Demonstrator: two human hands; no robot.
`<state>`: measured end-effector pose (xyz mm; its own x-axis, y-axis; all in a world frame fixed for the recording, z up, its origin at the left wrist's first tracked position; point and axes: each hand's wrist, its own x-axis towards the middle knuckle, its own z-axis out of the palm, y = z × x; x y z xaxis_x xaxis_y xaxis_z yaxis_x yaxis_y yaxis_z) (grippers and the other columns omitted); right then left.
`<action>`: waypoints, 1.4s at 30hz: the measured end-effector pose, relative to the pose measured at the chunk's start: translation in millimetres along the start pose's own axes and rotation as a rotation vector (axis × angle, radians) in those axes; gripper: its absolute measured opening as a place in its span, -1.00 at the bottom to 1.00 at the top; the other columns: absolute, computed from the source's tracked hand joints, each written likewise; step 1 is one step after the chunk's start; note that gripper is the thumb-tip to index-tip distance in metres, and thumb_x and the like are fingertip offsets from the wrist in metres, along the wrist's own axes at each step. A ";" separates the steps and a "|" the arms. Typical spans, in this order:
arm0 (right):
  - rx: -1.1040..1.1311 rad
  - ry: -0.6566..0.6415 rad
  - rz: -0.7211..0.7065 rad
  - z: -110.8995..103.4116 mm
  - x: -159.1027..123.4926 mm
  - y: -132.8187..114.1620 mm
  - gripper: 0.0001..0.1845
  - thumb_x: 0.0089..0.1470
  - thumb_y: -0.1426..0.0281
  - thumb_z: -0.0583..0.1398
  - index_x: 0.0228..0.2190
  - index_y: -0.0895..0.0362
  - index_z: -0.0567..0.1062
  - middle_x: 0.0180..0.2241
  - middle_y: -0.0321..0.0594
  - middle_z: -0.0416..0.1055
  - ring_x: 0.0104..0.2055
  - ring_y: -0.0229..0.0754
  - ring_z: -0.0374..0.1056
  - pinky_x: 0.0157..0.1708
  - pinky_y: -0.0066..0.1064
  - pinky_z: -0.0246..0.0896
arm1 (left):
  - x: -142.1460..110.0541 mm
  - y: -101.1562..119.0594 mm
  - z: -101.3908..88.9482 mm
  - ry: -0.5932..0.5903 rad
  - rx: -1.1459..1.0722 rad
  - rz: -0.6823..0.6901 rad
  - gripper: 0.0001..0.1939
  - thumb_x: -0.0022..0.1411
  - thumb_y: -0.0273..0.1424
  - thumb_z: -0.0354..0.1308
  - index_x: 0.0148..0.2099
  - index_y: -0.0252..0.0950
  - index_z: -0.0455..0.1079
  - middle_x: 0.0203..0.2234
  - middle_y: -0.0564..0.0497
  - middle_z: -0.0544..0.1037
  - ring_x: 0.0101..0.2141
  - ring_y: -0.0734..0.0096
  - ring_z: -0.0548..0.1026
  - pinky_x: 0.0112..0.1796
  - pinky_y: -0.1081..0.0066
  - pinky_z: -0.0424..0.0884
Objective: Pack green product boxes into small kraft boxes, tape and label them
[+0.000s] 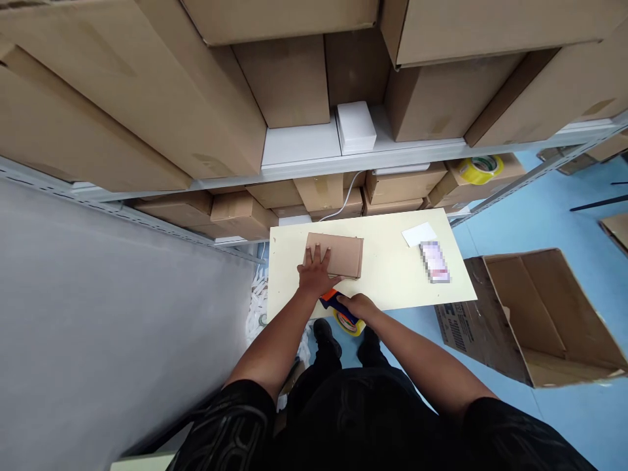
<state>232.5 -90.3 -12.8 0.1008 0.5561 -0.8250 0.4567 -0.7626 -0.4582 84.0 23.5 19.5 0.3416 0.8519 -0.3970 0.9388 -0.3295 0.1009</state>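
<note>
A small brown cardboard box (347,256) lies flat on the cream tabletop (387,261). My left hand (316,271) rests on the box's left part with its fingers spread. Just below the box, at the table's front edge, my right hand (360,306) is wrapped round a blue and orange tape dispenser (338,305). A yellow roll of packing tape (349,323) sits on the dispenser. The dispenser's orange end is close to my left thumb; whether it touches the box I cannot tell.
A phone (435,263) and a white card (418,234) lie on the table's right side. Behind stands a shelf (304,163) packed with cardboard boxes, with a yellow tape roll (481,169) on one. A large open carton (554,320) is on the floor at right. A grey wall (122,314) borders the left.
</note>
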 end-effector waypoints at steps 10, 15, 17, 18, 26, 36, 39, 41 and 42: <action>-0.220 0.404 -0.194 -66.1 -40.7 104.6 -0.64 0.23 0.16 0.06 -0.26 0.12 0.54 -0.39 -0.15 0.55 -0.33 -0.07 0.45 -0.34 -0.35 0.17 | -5.3 -28.3 11.6 0.128 -0.133 0.108 -0.06 0.29 0.09 0.12 0.55 -0.14 -0.09 0.53 -0.10 -0.23 0.48 -0.13 -0.32 0.22 -0.10 0.24; -0.710 0.700 -0.177 -96.4 -0.3 109.4 -0.60 0.27 0.19 0.11 -0.10 0.26 0.52 -0.20 0.18 0.55 -0.14 0.16 0.47 -0.05 -0.11 0.16 | -20.5 -55.6 30.0 0.332 -0.575 0.062 -0.19 0.26 -0.25 0.25 0.47 -0.26 0.08 0.50 -0.21 -0.08 0.46 0.03 -0.04 0.32 0.06 0.18; -0.749 0.733 -0.160 -102.9 16.2 105.8 -0.61 0.29 0.22 0.09 -0.10 0.26 0.53 -0.22 0.19 0.55 -0.12 0.16 0.46 0.00 -0.06 0.14 | -23.3 -62.5 37.6 0.292 -0.799 -0.057 -0.14 0.25 -0.28 0.26 0.49 -0.29 0.01 0.46 -0.28 0.04 0.38 0.03 0.17 0.25 0.09 0.30; -0.748 0.748 -0.161 -104.9 21.5 104.4 -0.61 0.28 0.22 0.09 -0.09 0.24 0.53 -0.23 0.18 0.54 -0.11 0.16 0.45 0.01 -0.05 0.12 | -23.5 -65.0 41.0 0.242 -0.897 -0.107 -0.13 0.25 -0.29 0.26 0.49 -0.30 -0.01 0.43 -0.30 0.11 0.33 0.04 0.28 0.21 0.10 0.36; -0.387 0.753 -0.476 -76.4 9.4 84.0 -0.41 0.12 0.24 0.19 0.16 0.19 0.42 0.15 0.18 0.36 0.24 0.31 0.19 0.21 0.08 0.03 | -10.7 -76.0 65.3 0.102 -1.161 -0.189 -0.22 0.25 -0.38 0.24 0.46 -0.26 0.07 0.38 -0.20 0.27 0.27 0.16 0.38 0.21 0.19 0.34; 0.328 0.279 -0.422 -35.1 36.7 27.1 -0.35 -0.03 0.33 0.21 0.15 0.02 0.37 0.06 -0.20 0.49 0.13 -0.05 0.38 0.16 -0.24 0.22 | -32.9 -59.2 81.1 0.162 -1.207 -0.138 -0.43 0.32 -0.38 0.12 0.35 -0.29 0.24 0.20 -0.18 0.50 0.19 0.20 0.47 0.19 0.17 0.35; 0.324 0.307 -0.398 -41.0 22.3 35.5 -0.42 -0.05 0.32 0.20 0.07 0.04 0.43 -0.02 -0.18 0.52 0.06 -0.02 0.40 0.11 -0.24 0.25 | -52.9 -53.6 80.4 0.141 -1.198 -0.158 -0.43 0.28 -0.39 0.16 0.32 -0.31 0.28 0.17 -0.20 0.51 0.12 0.17 0.51 0.15 0.15 0.38; 0.296 0.356 -0.405 -47.9 10.2 40.9 -0.47 -0.07 0.29 0.20 0.00 0.05 0.48 -0.08 -0.18 0.52 0.01 0.00 0.40 0.06 -0.23 0.27 | -67.1 -51.6 76.4 0.137 -1.174 -0.163 -0.44 0.26 -0.37 0.19 0.29 -0.31 0.32 0.14 -0.20 0.52 0.03 0.17 0.55 0.09 0.17 0.43; 0.288 0.385 -0.419 -52.2 4.6 41.9 -0.50 -0.07 0.27 0.20 -0.03 0.05 0.51 -0.11 -0.18 0.51 -0.01 0.01 0.39 0.04 -0.22 0.28 | -73.3 -50.9 73.1 0.142 -1.163 -0.159 -0.45 0.25 -0.35 0.20 0.27 -0.31 0.34 0.11 -0.19 0.52 -0.01 0.19 0.56 0.05 0.19 0.45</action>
<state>298.2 -102.4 -18.6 0.3003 0.8644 -0.4032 0.2761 -0.4834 -0.8307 7.9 -52.0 -23.2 0.1504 0.9119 -0.3820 0.4229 0.2899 0.8586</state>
